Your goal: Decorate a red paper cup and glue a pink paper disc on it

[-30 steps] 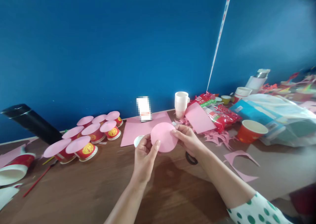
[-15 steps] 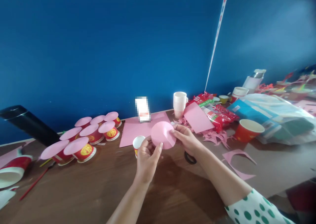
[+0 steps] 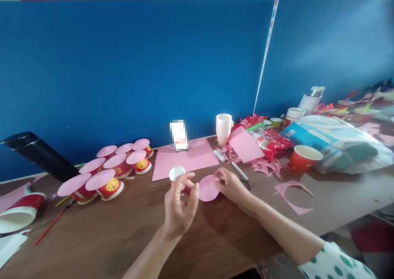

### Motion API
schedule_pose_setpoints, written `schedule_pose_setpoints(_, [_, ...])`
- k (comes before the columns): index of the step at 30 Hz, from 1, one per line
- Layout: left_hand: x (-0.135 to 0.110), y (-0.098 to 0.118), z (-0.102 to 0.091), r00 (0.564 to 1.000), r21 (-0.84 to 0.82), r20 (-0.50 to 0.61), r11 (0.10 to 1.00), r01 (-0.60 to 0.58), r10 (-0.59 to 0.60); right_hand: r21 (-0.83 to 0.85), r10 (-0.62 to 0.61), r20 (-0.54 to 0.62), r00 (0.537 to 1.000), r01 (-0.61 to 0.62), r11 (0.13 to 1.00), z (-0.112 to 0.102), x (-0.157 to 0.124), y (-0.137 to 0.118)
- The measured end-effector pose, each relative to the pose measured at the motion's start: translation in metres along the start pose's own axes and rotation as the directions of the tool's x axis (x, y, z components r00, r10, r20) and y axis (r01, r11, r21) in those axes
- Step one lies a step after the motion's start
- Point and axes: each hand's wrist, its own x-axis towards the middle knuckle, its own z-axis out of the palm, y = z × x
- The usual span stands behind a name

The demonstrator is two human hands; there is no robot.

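Note:
Pinched at its right edge by my right hand [image 3: 232, 188] is a pink paper circle [image 3: 207, 190], low over the brown table. My left hand [image 3: 180, 205] hovers just left of the circle with fingers curled but apart, holding nothing. Behind those fingers stands a small paper cup [image 3: 177, 173], its lower part mostly hidden. A pink paper sheet [image 3: 184, 160] lies beyond both hands. To the left, several upturned red paper cups [image 3: 112, 188] carry pink paper circles [image 3: 100, 179] on top.
White cups [image 3: 223, 129] are stacked near the blue partition [image 3: 138, 65]. Pens [image 3: 240, 171], pink scraps [image 3: 294, 197], a red packet [image 3: 271, 143], an orange cup [image 3: 304, 159] and a plastic bag [image 3: 353, 147] lie rightward. A black flask [image 3: 40, 156] and red brush [image 3: 49, 228] are left.
My left hand has let go of the pink paper circle and moved slightly away to the left. My right hand has lowered the circle toward the table. The view has shifted slightly.

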Motion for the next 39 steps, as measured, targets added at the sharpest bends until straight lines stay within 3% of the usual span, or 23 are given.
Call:
schedule_pose_setpoints(4, [-0.021, -0.015, 0.008, 0.939, 0.229, 0.337, 0.960, -0.159, 0.076, -0.185, -0.014, 0.005, 1.000, 0.015, 0.983, 0.000, -0.011, -0.010])
schedule_pose_setpoints(8, [-0.029, -0.027, 0.010, 0.876, 0.426, 0.483, 0.871, -0.246, 0.011, -0.399, -0.105, 0.023, 0.994, 0.105, 0.911, -0.017, -0.025, -0.011])
schedule_pose_setpoints(10, [-0.029, -0.029, 0.009, 0.850, 0.479, 0.525, 0.838, -0.263, -0.033, -0.461, -0.100, 0.007, 0.995, 0.092, 0.883, -0.029, -0.030, -0.005])
schedule_pose_setpoints(15, [-0.027, -0.028, 0.008, 0.826, 0.512, 0.559, 0.811, -0.282, -0.065, -0.586, -0.018, -0.121, 0.993, -0.056, 0.808, -0.054, -0.023, 0.022])
schedule_pose_setpoints(18, [-0.027, -0.027, 0.008, 0.815, 0.512, 0.573, 0.814, -0.275, -0.085, -0.589, 0.024, -0.108, 0.994, -0.084, 0.804, -0.058, -0.009, 0.032])
schedule_pose_setpoints(25, [-0.029, -0.032, 0.010, 0.829, 0.492, 0.557, 0.824, -0.279, -0.052, -0.539, -0.011, -0.056, 0.998, -0.021, 0.842, -0.036, 0.036, 0.022])
schedule_pose_setpoints(31, [-0.028, -0.033, 0.011, 0.826, 0.494, 0.559, 0.829, -0.260, -0.074, -0.474, 0.035, -0.073, 0.997, -0.065, 0.878, -0.016, 0.078, 0.023])
schedule_pose_setpoints(35, [-0.028, -0.033, 0.012, 0.826, 0.485, 0.559, 0.837, -0.254, -0.073, -0.366, 0.045, -0.120, 0.992, -0.086, 0.926, -0.017, 0.080, 0.022])
schedule_pose_setpoints(39, [-0.031, -0.034, 0.013, 0.824, 0.457, 0.564, 0.854, -0.248, -0.062, -0.158, 0.008, -0.148, 0.989, -0.032, 0.987, -0.019, 0.057, 0.018])
